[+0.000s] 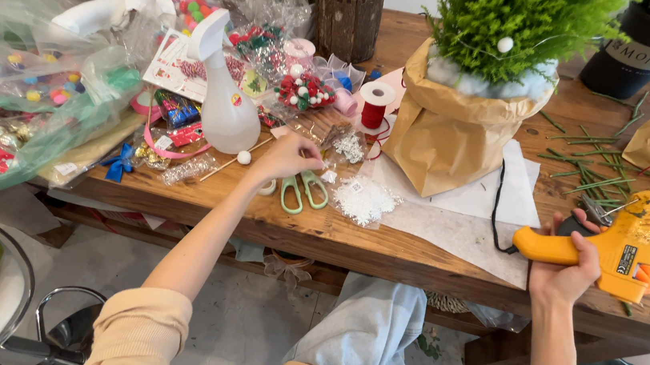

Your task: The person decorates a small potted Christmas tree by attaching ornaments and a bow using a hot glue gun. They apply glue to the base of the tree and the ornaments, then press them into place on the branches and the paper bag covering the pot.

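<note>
Right hand (565,272): grip closed round the yellow glue gun (624,242), nozzle lifted off the table (414,256). Left hand (289,159): fingertips pinching a small white ornament beside the green scissors (304,190) and white snowflake packet (363,201), near the paper-wrapped plant (460,124).

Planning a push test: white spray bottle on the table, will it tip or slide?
The white spray bottle probably tips before it slides: it stands tall, with a narrow neck above a bulbous base. Its smooth plastic looks slippery. How full it is cannot be told, so its weight is uncertain. Packets crowd it, so a push would likely snag.
</note>
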